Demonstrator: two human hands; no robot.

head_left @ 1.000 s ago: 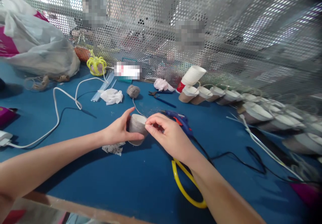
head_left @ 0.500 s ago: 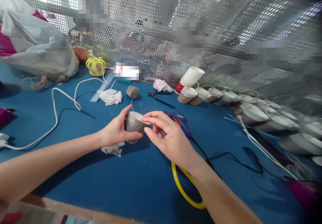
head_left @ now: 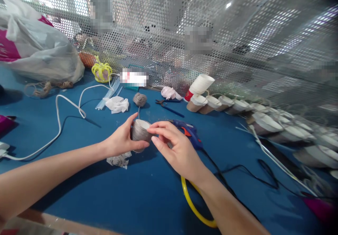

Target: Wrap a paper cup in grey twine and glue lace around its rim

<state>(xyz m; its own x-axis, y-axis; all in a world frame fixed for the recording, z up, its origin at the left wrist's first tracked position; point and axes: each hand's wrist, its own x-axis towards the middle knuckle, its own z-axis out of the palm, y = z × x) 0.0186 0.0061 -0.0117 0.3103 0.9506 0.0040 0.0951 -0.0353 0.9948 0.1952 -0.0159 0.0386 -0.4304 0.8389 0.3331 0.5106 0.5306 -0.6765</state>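
Observation:
A paper cup [head_left: 141,133] wound around its side with grey yarn is tilted in my left hand [head_left: 125,138]. My left thumb lies across its near side, and the fingers reach behind it. At the cup's right rim are the fingertips of my right hand [head_left: 175,147]; the fingers are bent, with the thumb apart from them. A strand of grey yarn runs from the cup's far side to a small yarn ball [head_left: 139,100] on the table. Just right of my right hand lies a blue glue gun [head_left: 194,136], partly hidden.
Crumpled white tissue [head_left: 117,104], blue-handled pliers [head_left: 170,108] and glue sticks [head_left: 108,97] lie beyond my hands. Several wrapped cups [head_left: 210,105] line the right side before a perforated metal screen [head_left: 158,34]. A plastic bag [head_left: 44,55] stands left. Cables cross the blue table [head_left: 100,196].
My right fingertips have shifted slightly at the cup's rim. The cup stays in my left hand. The whole view has moved slightly.

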